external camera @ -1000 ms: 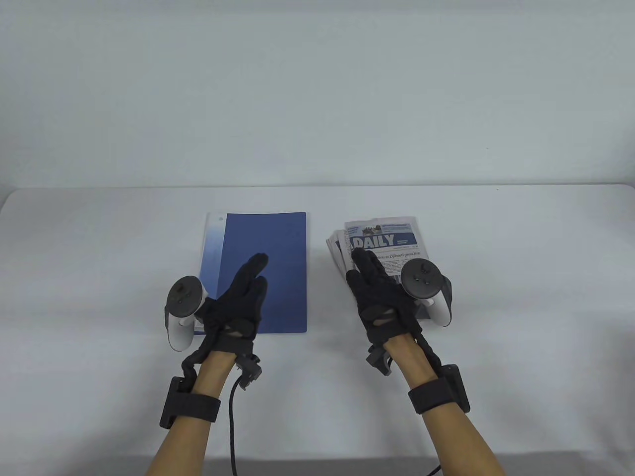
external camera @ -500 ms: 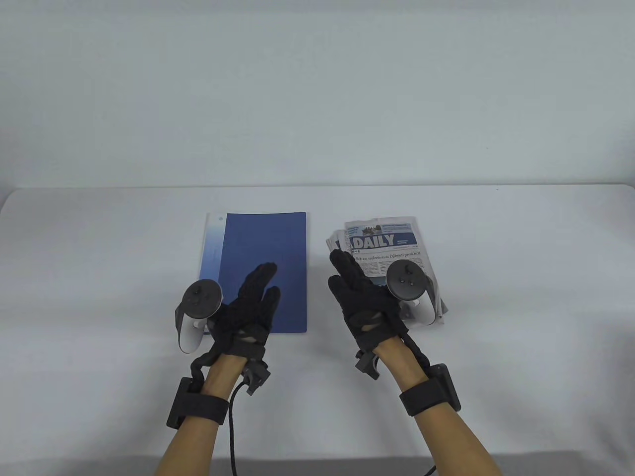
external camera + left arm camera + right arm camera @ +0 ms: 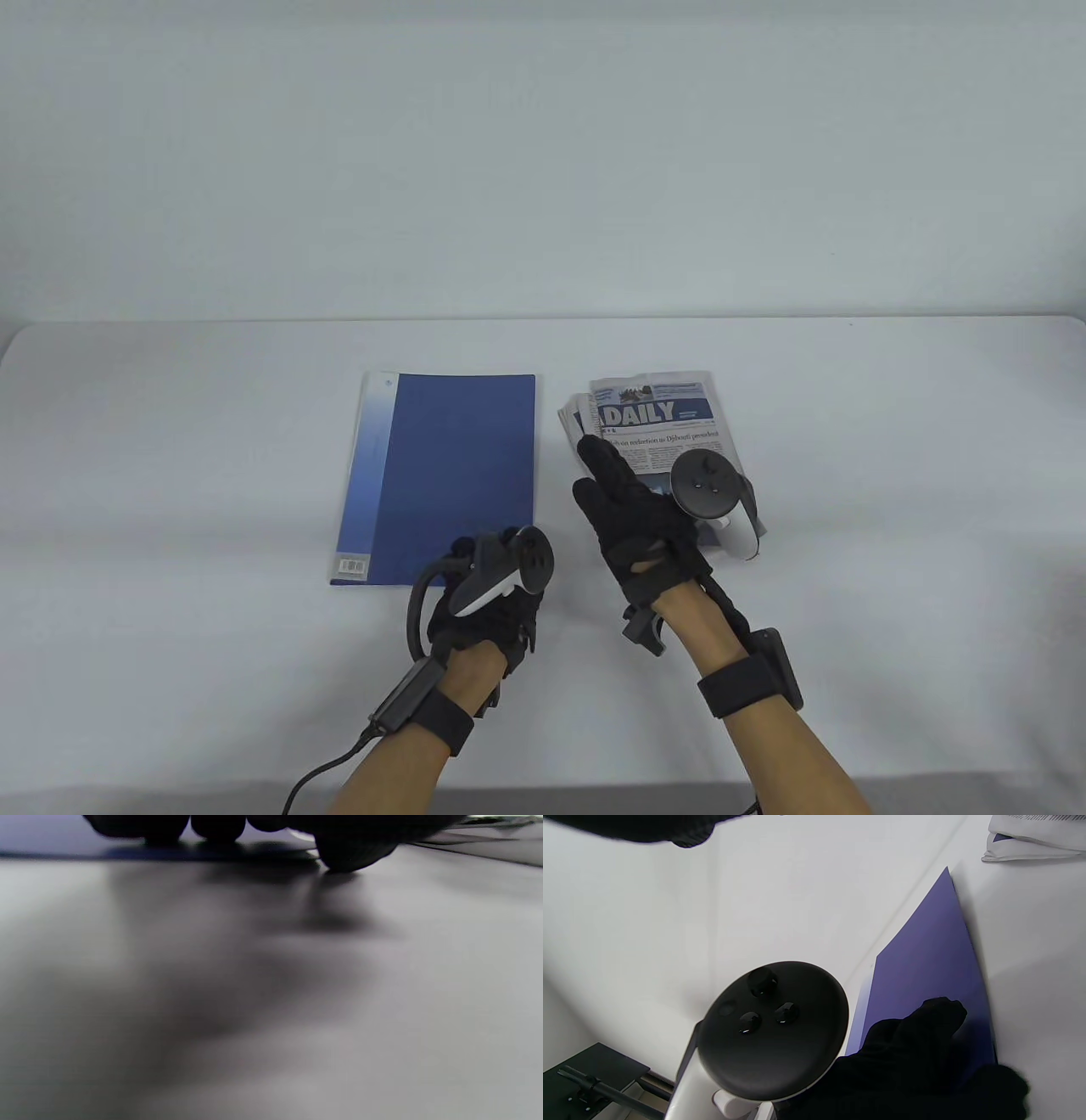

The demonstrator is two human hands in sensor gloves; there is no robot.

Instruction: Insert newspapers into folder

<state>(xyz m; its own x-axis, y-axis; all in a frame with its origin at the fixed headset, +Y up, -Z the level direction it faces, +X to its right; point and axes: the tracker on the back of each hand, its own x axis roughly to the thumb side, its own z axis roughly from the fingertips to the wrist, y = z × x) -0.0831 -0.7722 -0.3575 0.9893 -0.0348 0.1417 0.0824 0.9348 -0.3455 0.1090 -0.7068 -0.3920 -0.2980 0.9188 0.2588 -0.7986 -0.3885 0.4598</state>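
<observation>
A closed blue folder (image 3: 441, 475) lies flat on the white table (image 3: 891, 475), left of the frame's centre in the table view, with a pale translucent strip along its left edge and a barcode sticker at its lower left corner. Nothing shows inside it. Just to its right, with a narrow gap of table between them, sits a folded stack of newspapers (image 3: 657, 420) with the masthead "DAILY" on top.

The left hand (image 3: 488, 607) is at the folder's lower right corner, knuckles up, its tracker on top. In the left wrist view its fingertips (image 3: 161, 825) sit on the folder's edge, while the thumb (image 3: 352, 855) touches the table just off it. Whether the hand pinches the cover, I cannot tell. The right wrist view shows the same hand from the side, fingers (image 3: 925, 1027) resting on the blue cover (image 3: 925, 955).

The right hand (image 3: 640, 526) lies over the lower left part of the newspapers, fingers stretched out and close together, pointing to the upper left. Whether they press the paper or hover above it is not clear; they hold nothing.
</observation>
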